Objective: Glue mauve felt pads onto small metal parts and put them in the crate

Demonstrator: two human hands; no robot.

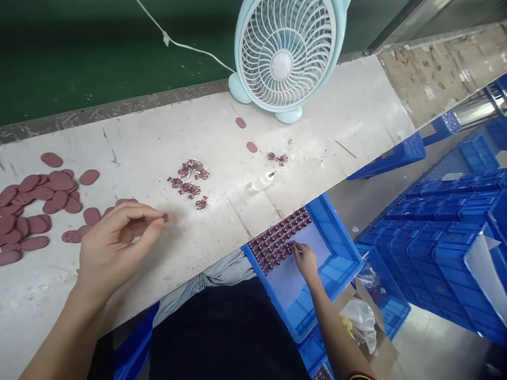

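My left hand (119, 240) is over the table, thumb and forefinger pinched on a small reddish-brown piece (167, 217), mostly covered by the fingertips. Beside and behind it lie many flat maroon oval pieces (59, 181), heaped at the left. Small dark-red and white figured pieces (190, 174) form a loose cluster to its right. Down in a blue crate (336, 232), my right hand (304, 261) has its fingers closed at the edge of neat rows of assembled dark-red pieces (273, 245). What its fingertips hold is too small to make out. A small clear bottle with a dark tip (262, 182) lies on the table.
A light-blue fan (281, 63) stands at the table's back edge, its white cord (190, 48) running up the green wall. Two ovals (252, 146) and a few figured pieces (278, 158) lie before it. Stacked blue crates (435, 237) and a cardboard box (380, 353) occupy the right.
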